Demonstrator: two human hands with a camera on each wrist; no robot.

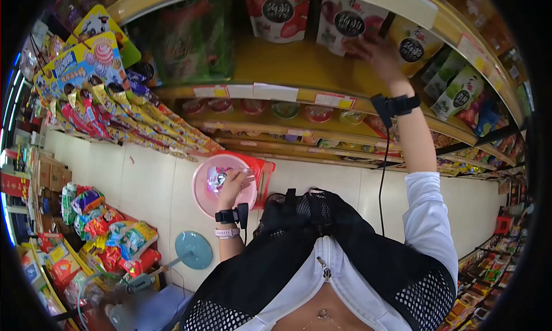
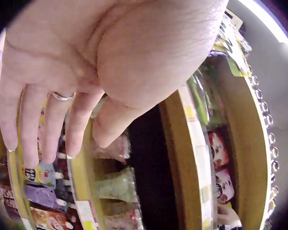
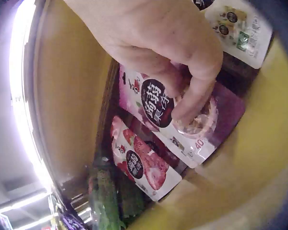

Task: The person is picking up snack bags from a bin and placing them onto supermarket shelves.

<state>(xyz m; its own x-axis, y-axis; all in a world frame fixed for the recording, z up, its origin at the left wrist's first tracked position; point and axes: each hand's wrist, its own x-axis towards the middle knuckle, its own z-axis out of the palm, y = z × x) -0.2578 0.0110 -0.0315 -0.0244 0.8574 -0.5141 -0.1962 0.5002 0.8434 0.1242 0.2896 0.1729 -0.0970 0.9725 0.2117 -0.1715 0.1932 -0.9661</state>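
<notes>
My right hand (image 1: 374,56) reaches onto the upper shelf, at a white-and-purple jelly pouch (image 1: 349,25). In the right wrist view its bent fingers (image 3: 194,98) lie against the front of that upright pouch (image 3: 151,103), over the printed fruit picture. Beside it stand a red strawberry pouch (image 3: 143,165) and a yellow-and-white pouch (image 1: 413,45). My left hand (image 1: 233,186) is over a round pink basket (image 1: 201,184), with nothing in its grasp. The left wrist view shows its fingers (image 2: 33,124) extended and slightly spread. A shiny package (image 1: 215,179) lies inside the basket.
Green bags (image 1: 195,38) fill the shelf's left part; lower shelves hold round tubs (image 1: 286,110). Candy packs (image 1: 109,101) hang at the left. A red plastic stool (image 1: 264,179) stands against the basket. Bagged snacks (image 1: 132,239) and a grey-blue round base (image 1: 194,250) are lower left.
</notes>
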